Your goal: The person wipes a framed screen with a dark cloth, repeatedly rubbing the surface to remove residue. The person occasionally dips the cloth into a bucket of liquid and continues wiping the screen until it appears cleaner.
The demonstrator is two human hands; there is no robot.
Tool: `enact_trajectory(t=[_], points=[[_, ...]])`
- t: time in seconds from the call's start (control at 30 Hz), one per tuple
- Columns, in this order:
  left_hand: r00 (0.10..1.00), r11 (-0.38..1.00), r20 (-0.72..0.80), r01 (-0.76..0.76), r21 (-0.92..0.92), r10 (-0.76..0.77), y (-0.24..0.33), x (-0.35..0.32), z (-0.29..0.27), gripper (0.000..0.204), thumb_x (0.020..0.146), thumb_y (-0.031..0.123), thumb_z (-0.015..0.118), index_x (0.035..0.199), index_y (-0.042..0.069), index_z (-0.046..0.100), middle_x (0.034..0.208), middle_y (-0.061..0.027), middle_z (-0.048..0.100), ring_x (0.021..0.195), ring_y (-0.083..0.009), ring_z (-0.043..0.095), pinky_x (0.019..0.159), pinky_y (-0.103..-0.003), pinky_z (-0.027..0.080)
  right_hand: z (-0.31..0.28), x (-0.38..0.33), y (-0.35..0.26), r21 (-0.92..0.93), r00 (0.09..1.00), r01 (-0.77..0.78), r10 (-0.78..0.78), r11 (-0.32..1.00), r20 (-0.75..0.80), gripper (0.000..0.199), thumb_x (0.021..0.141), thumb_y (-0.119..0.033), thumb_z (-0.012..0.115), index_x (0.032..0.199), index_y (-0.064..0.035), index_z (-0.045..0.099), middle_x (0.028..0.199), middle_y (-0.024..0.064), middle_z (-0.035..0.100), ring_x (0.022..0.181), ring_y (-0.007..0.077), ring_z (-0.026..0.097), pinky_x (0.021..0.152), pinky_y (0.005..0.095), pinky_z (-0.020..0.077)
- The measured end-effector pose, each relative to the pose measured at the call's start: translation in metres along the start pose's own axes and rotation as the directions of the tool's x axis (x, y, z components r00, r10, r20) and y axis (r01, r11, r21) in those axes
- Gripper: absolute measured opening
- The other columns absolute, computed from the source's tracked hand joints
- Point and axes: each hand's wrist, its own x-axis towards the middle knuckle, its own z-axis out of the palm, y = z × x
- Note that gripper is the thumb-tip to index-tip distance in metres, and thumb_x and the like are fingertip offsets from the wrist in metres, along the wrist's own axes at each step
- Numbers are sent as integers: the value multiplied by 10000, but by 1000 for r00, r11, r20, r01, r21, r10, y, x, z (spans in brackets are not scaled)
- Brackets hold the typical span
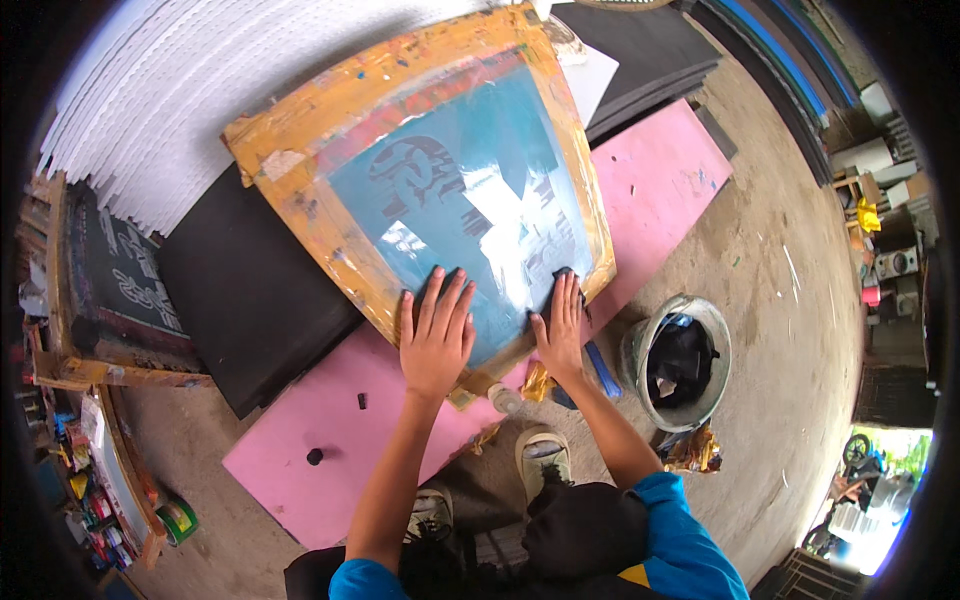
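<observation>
Screen (455,195), wood-framed, lies across black sheets (250,290) and pink board (320,430). Left hand (435,345): fingers spread, nothing visibly held. Right hand (562,338): fingers close together by apparent dark cloth (564,271), grip unclear. Screen judged laid down; remaining work undeterminable. Bucket (633,357) stands on bare-looking, stained floor (780,340).

Passable over the pink board (350,425) at lower left, around the small black piece (315,457); blocked ahead by the framed screen (460,200), rightward by the bucket (637,362).
</observation>
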Motion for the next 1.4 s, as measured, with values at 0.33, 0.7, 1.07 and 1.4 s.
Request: enact_trajectory(t=[0.33,0.7,1.07,1.4], points=[[986,987,138,-107,123,89,1,-1,-3,512,909,262,517,1410,170,461,1503,21,395,1419,-220,319,1144,-535,170,-12,91,-34,28,976,39,-32,999,-215,820,946,-398,536,1477,90,147,1557,286,112,1458,420,82,1173,504,124],[929,918,331,-269,291,167,-2,-6,-9,745,882,487,542,1512,187,283,1585,-80,212,1467,-287,170,1124,-653,58,-10,-9,-7,-116,918,380,-358,918,172,717,956,-359,520,1505,-34,192,1574,127,214,1462,278,180,1177,448,209],[946,888,308,-229,399,106,-7,-17,-3,746,834,500,561,1494,235,336,1576,-57,255,1461,-284,204,1108,-681,46,7,13,-42,41,994,101,-98,994,-50,907,925,-625,375,1497,46,166,1579,210,138,1467,364,113,1195,464,108],[950,911,298,-204,358,96,6,-10,7,734,825,473,579,1481,229,356,1567,-56,276,1455,-291,220,1121,-654,63,-31,118,-6,42,946,186,-168,982,-279,787,944,-563,407,1498,-27,246,1572,154,216,1464,291,174,1182,468,164]])
